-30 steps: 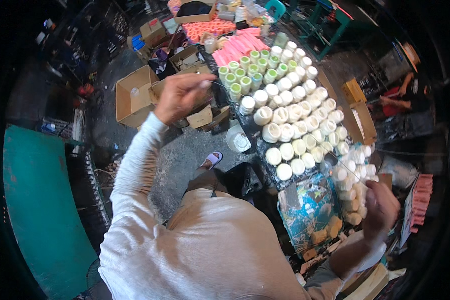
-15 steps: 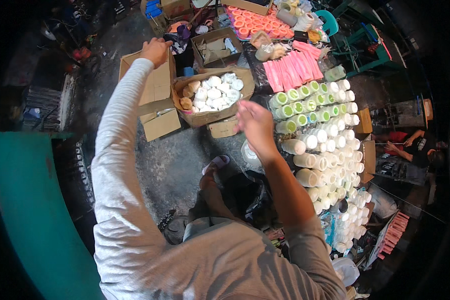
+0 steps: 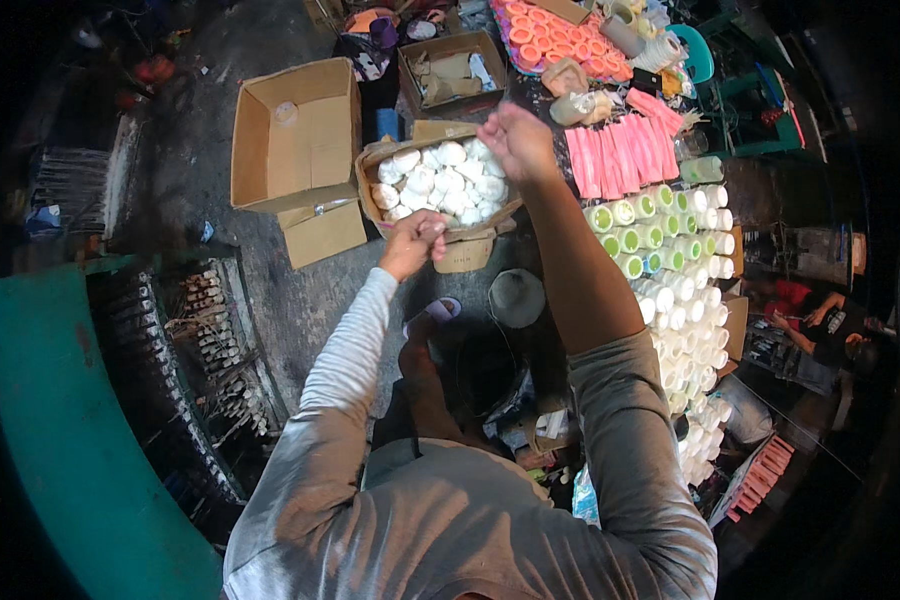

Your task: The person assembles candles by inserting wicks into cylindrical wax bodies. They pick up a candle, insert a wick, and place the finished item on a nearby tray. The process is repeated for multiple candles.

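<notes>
Left hand [image 3: 413, 246] and right hand [image 3: 519, 142], fingers curled, are beside the cardboard box [image 3: 482, 226] of white lumps [image 3: 445, 178]; I cannot tell whether either grips anything.

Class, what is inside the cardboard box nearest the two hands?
White, rounded lumps fill the cardboard box; their pile hides its bottom, and the left hand covers part of its near edge.

**Operator Apparel**

Loose grey fabric shirt [image 3: 440, 500]. Full-length pale-grey fabric left sleeve [image 3: 348, 360]: close-fitting, finely wrinkled. Elbow-length grey fabric right sleeve [image 3: 620, 400]: wide, loosely creased. Hands [image 3: 407, 248]: bare. Pale-lavender open sandal [image 3: 450, 307]: single item in view.
</notes>
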The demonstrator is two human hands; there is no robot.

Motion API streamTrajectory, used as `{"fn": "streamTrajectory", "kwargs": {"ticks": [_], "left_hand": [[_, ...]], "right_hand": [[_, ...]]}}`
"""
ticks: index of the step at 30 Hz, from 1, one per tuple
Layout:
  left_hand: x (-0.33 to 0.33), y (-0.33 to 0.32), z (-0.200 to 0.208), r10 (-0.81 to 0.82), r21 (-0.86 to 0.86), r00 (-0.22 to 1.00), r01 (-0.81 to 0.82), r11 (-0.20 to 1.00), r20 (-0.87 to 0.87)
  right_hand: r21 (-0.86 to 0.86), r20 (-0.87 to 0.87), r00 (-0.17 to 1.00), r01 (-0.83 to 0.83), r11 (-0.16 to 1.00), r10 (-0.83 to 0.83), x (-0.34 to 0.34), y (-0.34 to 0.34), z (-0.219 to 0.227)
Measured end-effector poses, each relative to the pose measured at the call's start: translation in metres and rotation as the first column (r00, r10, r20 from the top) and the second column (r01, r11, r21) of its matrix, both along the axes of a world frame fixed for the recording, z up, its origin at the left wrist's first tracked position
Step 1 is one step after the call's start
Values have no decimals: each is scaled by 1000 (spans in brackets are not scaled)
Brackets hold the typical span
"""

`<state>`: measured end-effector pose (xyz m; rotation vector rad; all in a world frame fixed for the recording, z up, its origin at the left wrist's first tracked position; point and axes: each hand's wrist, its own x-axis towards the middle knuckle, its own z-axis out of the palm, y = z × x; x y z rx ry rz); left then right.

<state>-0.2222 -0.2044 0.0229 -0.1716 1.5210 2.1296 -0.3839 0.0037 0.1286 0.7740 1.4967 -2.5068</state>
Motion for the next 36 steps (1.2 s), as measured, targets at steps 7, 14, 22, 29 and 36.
{"fn": "streamTrajectory", "kwargs": {"ticks": [7, 14, 22, 29, 36], "left_hand": [[-27, -52, 120, -353, -721, 864, -17, 693, -359], [8, -100, 246, -199, -640, 705, -440, 630, -681], [-38, -261, 349, -122, -485, 471, -864, 134, -874], [-213, -296, 379, -74, -637, 655, -693, 338, -752], [-261, -96, 147, -307, -486, 438, -869, 96, -845]], "right_hand": [[979, -204, 631, 150, 140, 748, 117, -27, 30], [827, -222, 596, -304, 473, 772, 168, -100, 75], [748, -420, 500, -282, 601, 758, 228, -119, 89], [575, -153, 738, -474, 667, 657, 313, -58, 30], [648, 83, 938, -307, 696, 337, 249, -54, -104]]}}
